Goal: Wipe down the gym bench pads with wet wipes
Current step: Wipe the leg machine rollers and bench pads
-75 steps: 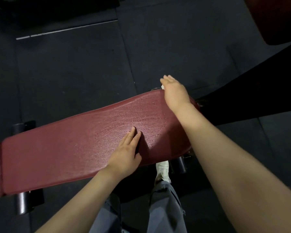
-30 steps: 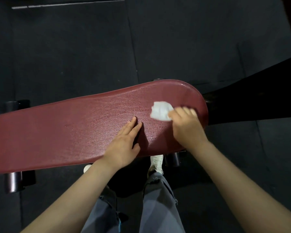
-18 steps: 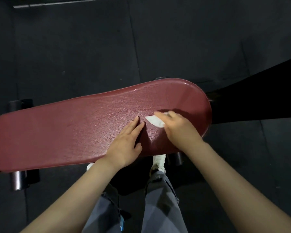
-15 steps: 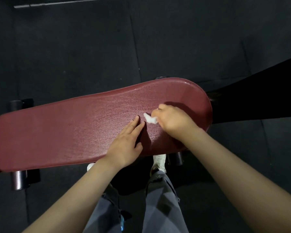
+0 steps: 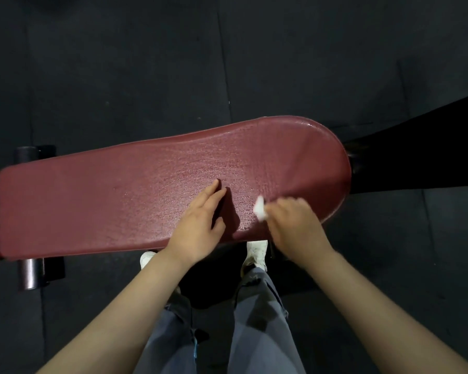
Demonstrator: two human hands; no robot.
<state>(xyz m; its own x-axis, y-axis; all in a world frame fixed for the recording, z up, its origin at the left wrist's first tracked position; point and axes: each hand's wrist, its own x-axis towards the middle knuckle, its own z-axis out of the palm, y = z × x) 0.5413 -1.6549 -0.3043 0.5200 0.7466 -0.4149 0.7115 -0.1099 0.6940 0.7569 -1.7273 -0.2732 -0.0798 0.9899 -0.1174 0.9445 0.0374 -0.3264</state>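
Standing at the near edge of the bench, the person's grey trouser legs (image 5: 257, 319) and white shoes (image 5: 256, 252) point toward it. The left hand (image 5: 197, 225) lies flat on the red bench pad (image 5: 106, 195), fingers straight and together. Right of it, the right hand (image 5: 295, 225) has its fingers clamped on a white wet wipe (image 5: 260, 208), touching the surface near the rounded end. Beyond lies dark floor matting (image 5: 146, 63).

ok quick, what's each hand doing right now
Left hand: open, flat on the pad, holding nothing.
Right hand: closed on the wipe, at the pad's near edge.
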